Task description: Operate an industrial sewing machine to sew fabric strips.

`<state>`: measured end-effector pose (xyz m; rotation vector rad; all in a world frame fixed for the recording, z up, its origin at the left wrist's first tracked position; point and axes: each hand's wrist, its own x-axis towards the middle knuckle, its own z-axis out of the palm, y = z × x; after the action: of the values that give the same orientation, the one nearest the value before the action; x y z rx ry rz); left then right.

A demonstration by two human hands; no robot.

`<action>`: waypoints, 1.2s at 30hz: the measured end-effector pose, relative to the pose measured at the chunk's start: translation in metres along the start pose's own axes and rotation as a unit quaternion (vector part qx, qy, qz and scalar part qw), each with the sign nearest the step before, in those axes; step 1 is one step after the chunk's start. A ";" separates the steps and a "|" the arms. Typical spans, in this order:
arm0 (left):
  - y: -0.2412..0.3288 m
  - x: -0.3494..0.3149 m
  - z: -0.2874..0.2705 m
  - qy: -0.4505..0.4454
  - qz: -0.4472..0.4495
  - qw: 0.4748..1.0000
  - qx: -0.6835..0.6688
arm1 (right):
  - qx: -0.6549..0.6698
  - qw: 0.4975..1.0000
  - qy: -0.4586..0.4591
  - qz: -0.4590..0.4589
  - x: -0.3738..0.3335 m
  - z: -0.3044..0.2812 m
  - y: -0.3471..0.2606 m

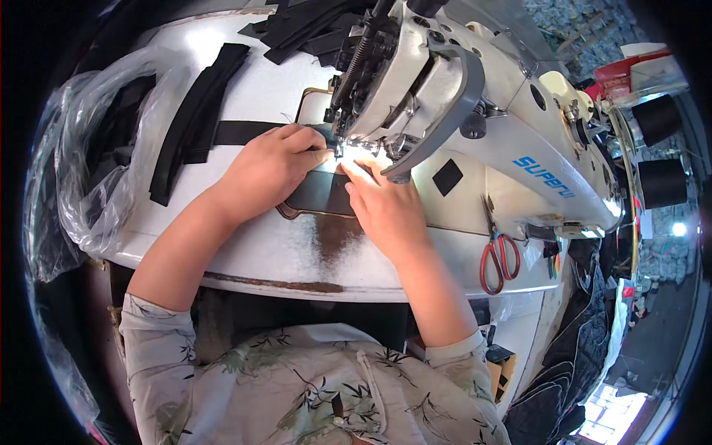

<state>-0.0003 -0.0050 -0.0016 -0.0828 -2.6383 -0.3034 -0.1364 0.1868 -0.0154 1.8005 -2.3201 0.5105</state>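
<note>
Under the needle area of a white sewing machine lies a black fabric strip, running out to the left across the table. My left hand pinches this strip just left of the presser foot, fingers closed. My right hand reaches in from the lower right, its fingers stretched toward the needle; bright lamp glare washes out their tips. Beneath both hands is the metal plate of the machine bed. The strip's end near the needle is hidden by fingers and glare.
Scissors with red handles lie right of my right hand. Black strips are stacked to the left, beside a clear plastic bag with dark pieces inside. More black strips lie at the back. The table's front edge is worn.
</note>
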 end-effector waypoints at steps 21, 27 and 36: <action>0.002 -0.002 -0.011 -0.019 -0.033 0.999 0.017 | 0.040 0.999 0.010 0.012 0.003 -0.008 -0.005; 0.022 -0.003 -0.014 -0.049 -0.057 0.994 -0.081 | 0.065 0.998 0.015 0.021 0.000 -0.004 0.003; 0.026 -0.007 -0.003 -0.059 -0.057 0.996 0.021 | 0.078 0.997 0.002 0.022 0.000 -0.005 0.007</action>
<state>0.0101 0.0199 0.0034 0.0658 -2.7706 -0.2891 -0.1432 0.1899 -0.0116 1.8144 -2.3827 0.7209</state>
